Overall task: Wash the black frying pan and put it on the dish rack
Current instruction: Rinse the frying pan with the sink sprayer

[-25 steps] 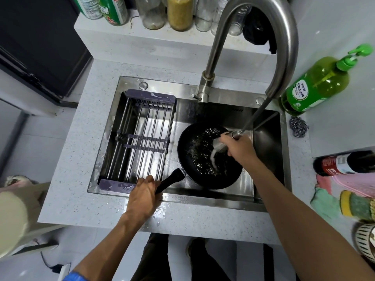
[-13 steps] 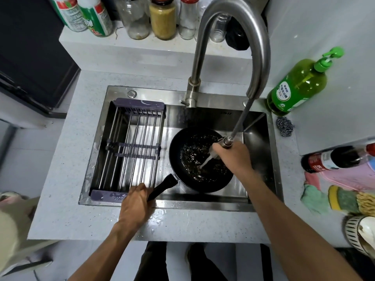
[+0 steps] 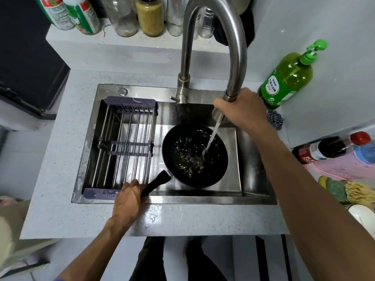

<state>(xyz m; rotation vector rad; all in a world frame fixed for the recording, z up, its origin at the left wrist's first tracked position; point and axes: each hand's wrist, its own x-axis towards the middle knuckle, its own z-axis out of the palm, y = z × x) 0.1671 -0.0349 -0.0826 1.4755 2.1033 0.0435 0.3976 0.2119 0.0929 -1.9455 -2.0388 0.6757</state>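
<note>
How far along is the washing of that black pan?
Early on. Done: the frying pan sits in the sink, water running. In hand: the left hand grips its handle while the right hand aims the faucet spray head into the pan, which looks greasy. Left: scrubbing, rinsing, then moving it onto the dish rack, which holds nothing.

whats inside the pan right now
Water with dark greasy bits fills the frying pan, and the tap stream pours in. The pan's bottom is hidden under it.

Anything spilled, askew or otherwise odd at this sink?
Only small things: water droplets on the speckled grey counter in front of the steel sink, and a dark soy-sauce-type bottle lying on its side at right.
</note>
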